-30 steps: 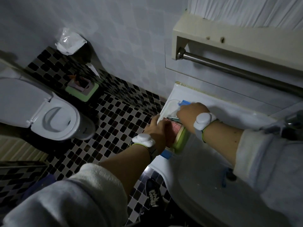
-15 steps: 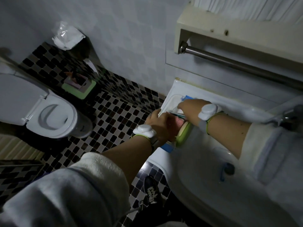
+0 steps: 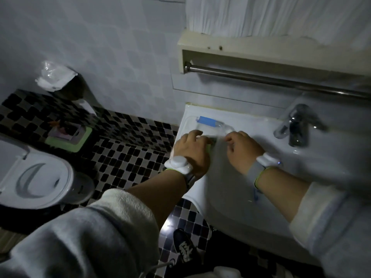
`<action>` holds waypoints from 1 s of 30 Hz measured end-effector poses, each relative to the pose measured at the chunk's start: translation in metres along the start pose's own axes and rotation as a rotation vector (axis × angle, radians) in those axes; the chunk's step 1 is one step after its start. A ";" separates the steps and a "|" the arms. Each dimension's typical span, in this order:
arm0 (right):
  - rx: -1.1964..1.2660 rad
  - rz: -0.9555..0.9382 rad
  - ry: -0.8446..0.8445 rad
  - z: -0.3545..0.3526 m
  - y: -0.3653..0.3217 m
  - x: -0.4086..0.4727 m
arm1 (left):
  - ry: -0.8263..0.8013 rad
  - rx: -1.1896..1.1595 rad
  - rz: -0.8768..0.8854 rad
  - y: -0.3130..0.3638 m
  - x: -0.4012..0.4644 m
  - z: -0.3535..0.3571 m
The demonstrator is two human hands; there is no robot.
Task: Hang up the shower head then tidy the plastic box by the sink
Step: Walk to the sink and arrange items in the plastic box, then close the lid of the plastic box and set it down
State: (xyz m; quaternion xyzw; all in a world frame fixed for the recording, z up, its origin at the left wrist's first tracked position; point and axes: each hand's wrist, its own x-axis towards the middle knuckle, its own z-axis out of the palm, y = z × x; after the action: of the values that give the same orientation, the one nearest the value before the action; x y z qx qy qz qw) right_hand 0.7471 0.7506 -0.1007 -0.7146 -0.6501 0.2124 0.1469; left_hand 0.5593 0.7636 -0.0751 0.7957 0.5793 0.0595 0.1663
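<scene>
— Clear plastic, that box (image 3: 202,125), with a blue clip (image 3: 207,121) on its far edge. It sits on the back left corner of the white sink (image 3: 236,197), close to the tiled wall (image 3: 112,63).

— Where are the hands?

— Both on the near side of the box. The left hand (image 3: 191,152) lies palm down at the sink's left edge, fingers (image 3: 188,136) bent over something green (image 3: 209,147) that I can only glimpse beside the knuckles. Whether it grips that or merely rests on it, I cannot tell.

— And the right?

— The right hand (image 3: 242,150) is just beside the left, fingers curled in toward the box's near right corner. The picture is blurred there, so I cannot say if it pinches anything. Each wrist carries a white band (image 3: 178,164), and the grey sleeves (image 3: 104,233) are pushed up the forearms.

— What else is around?

— A chrome tap (image 3: 295,125) on the sink to the right, a steel rail (image 3: 281,82) on the wall above it, a toilet (image 3: 38,181) with its lid shut off to the left on the black-and-white mosaic floor (image 3: 128,149), and a green-edged tray (image 3: 69,137) down by the wall.
</scene>
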 end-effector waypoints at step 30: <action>-0.022 0.253 -0.567 0.083 0.217 -0.123 | -0.373 -0.123 -0.080 0.122 -0.050 0.187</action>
State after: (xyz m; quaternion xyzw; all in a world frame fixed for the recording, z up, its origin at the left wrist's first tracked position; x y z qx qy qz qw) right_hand 0.8863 0.5986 -0.2644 -0.7038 -0.5732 0.4128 -0.0755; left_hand 0.7071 0.6469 -0.2046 0.7577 0.5650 -0.0603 0.3210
